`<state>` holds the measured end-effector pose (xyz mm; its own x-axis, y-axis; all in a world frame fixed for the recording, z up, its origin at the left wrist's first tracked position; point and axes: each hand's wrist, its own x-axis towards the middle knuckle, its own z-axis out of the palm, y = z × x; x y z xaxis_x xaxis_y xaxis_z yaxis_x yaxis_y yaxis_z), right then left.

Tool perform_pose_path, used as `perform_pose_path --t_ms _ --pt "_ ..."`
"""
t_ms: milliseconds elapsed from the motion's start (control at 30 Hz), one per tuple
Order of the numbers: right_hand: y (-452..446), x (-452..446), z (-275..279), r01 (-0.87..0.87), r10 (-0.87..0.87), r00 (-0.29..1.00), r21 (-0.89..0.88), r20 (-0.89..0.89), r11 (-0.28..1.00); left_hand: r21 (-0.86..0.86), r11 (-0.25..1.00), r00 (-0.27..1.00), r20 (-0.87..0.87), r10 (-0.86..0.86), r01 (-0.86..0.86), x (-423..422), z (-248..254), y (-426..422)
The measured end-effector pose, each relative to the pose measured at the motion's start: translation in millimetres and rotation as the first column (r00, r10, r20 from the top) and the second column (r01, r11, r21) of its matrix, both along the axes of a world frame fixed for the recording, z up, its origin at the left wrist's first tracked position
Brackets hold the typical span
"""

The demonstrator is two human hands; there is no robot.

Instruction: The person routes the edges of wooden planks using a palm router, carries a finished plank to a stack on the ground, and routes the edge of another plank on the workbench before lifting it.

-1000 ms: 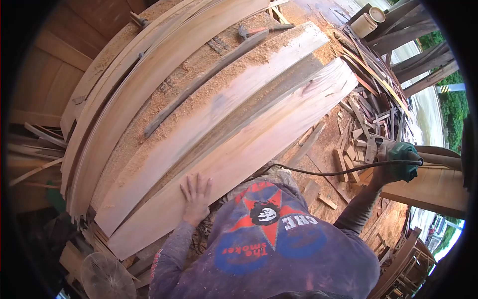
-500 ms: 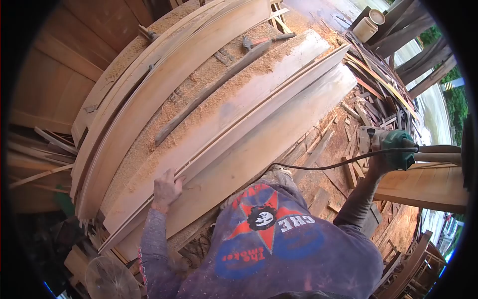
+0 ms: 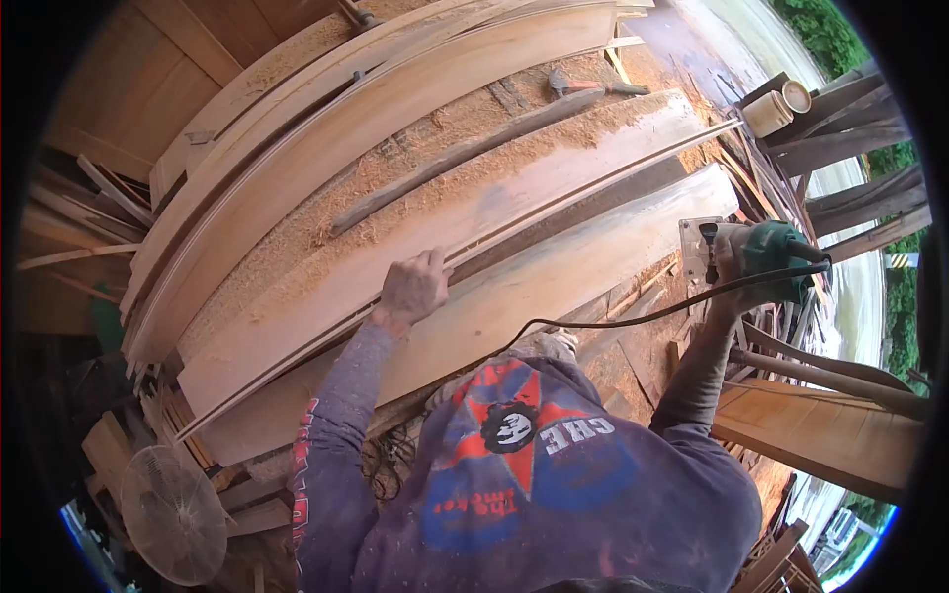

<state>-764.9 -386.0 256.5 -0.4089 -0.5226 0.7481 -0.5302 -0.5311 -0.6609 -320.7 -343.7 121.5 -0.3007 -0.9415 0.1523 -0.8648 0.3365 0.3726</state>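
Note:
My left hand (image 3: pixel 415 289) is closed on the upper edge of a long, thin wooden board (image 3: pixel 583 211), which shows mostly as a narrow line. A wide pale board (image 3: pixel 494 203) dusted with shavings lies just beyond it. Nearer my body is another long board (image 3: pixel 593 287), across a dark gap. Off to the right, my right hand (image 3: pixel 730 259) grips a green corded router (image 3: pixel 776 259) with a flat square base plate (image 3: pixel 698 252), held up away from the boards. Its black cord (image 3: pixel 652 318) runs back toward my waist.
A hammer (image 3: pixel 568 87) and a rough wooden stick (image 3: pixel 465 158) lie among sawdust. Long curved boards (image 3: pixel 297 158) are stacked beyond. A fan (image 3: pixel 173 514) stands at lower left. Tubs (image 3: pixel 771 114) and wood scraps sit at the right, with a wide plank (image 3: pixel 811 425) below the router.
My left hand has moved up and right along the thin board. That board's face has turned mostly out of sight, and a dark gap shows beside it. The router stays raised.

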Motion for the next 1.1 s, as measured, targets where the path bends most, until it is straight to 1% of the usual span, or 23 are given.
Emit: perform_pose_path --t_ms 33,67,100,167,233,267,333,367,433,467,533,600,633,667,733,767,800,867,933,1000,1033,1100 --pt "-7 14 -2 -0.045 0.046 0.999 0.063 -0.018 0.997 0.023 1.0 1.0 -0.016 0.02 -0.019 -8 -2 -9" --pt "-17 28 -5 -0.086 0.091 0.995 0.127 -0.035 0.988 0.005 1.0 0.997 -0.081 0.019 -0.019 -11 -4 -20" --pt "-24 28 -9 -0.112 0.119 0.992 0.15 -0.032 0.982 -0.005 1.0 0.997 -0.072 -0.001 0.0 -12 -6 -28" --pt "-29 26 -14 -0.112 0.118 0.992 0.141 -0.035 0.984 0.043 0.999 0.999 -0.045 0.013 -0.012 -25 0 -27" --pt "-36 29 -23 -0.12 0.128 0.991 0.166 -0.036 0.979 0.08 0.997 0.999 0.045 -0.009 0.006 -35 1 -8" --pt "-41 32 -27 -0.137 0.144 0.989 0.183 -0.029 0.974 -0.063 0.998 0.997 0.079 -0.012 0.017 -38 -6 3" --pt "-46 39 -33 -0.162 0.17 0.985 0.218 -0.019 0.962 0.054 0.998 0.999 0.043 0.017 -0.02 -30 -4 24" --pt "-47 40 -34 -0.163 0.171 0.985 0.226 -0.015 0.96 0.077 0.994 0.995 0.067 0.072 -0.077 -10 -1 43" --pt "-45 37 -34 -0.172 0.18 0.984 0.233 -0.01 0.957 0.253 0.947 0.973 0.167 0.161 -0.2 29 14 80" --pt "-44 34 -33 -0.17 0.176 0.984 0.231 -0.007 0.958 0.381 0.888 0.965 0.134 0.223 -0.258 56 24 102" --pt "-38 28 -29 -0.167 0.172 0.985 0.221 -0.003 0.961 0.413 0.806 0.901 0.281 0.331 -0.424 112 26 150" --pt "-35 20 -26 -0.164 0.169 0.986 0.217 -0.005 0.962 0.406 0.765 0.861 0.322 0.393 -0.501 164 21 186" --pt "-35 17 -28 -0.166 0.172 0.985 0.221 -0.009 0.961 0.413 0.742 0.848 0.302 0.436 -0.528 173 20 193" --pt "-32 14 -26 -0.166 0.173 0.985 0.224 -0.012 0.96 0.419 0.735 0.845 0.301 0.441 -0.533 169 23 196" --pt "-26 8 -22 -0.164 0.174 0.985 0.22 -0.023 0.962 0.428 0.712 0.828 0.352 0.436 -0.557 158 28 190" --pt "-25 5 -20 -0.163 0.172 0.985 0.215 -0.027 0.963 0.414 0.734 0.842 0.298 0.45 -0.538 162 12 196" --pt "-22 1 -17 -0.156 0.166 0.986 0.209 -0.027 0.965 0.404 0.743 0.845 0.296 0.445 -0.533 158 10 201" --pt "-20 -7 -12 -0.143 0.151 0.988 0.2 -0.025 0.969 0.273 0.82 0.852 0.314 0.418 -0.503 143 8 220" --pt "-17 -15 -7 -0.122 0.13 0.991 0.202 -0.028 0.972 0.252 0.847 0.871 0.297 0.392 -0.467 148 5 222" --pt "-17 -21 -3 -0.109 0.121 0.992 0.209 -0.046 0.972 0.371 0.813 0.888 0.281 0.363 -0.45 156 5 222" --pt "-18 -22 -1 -0.11 0.122 0.992 0.211 -0.045 0.971 0.37 0.817 0.893 0.269 0.362 -0.442 159 8 223" --pt "-16 -26 2 -0.094 0.105 0.993 0.202 -0.046 0.975 0.445 0.765 0.885 0.208 0.417 -0.465 166 15 211"
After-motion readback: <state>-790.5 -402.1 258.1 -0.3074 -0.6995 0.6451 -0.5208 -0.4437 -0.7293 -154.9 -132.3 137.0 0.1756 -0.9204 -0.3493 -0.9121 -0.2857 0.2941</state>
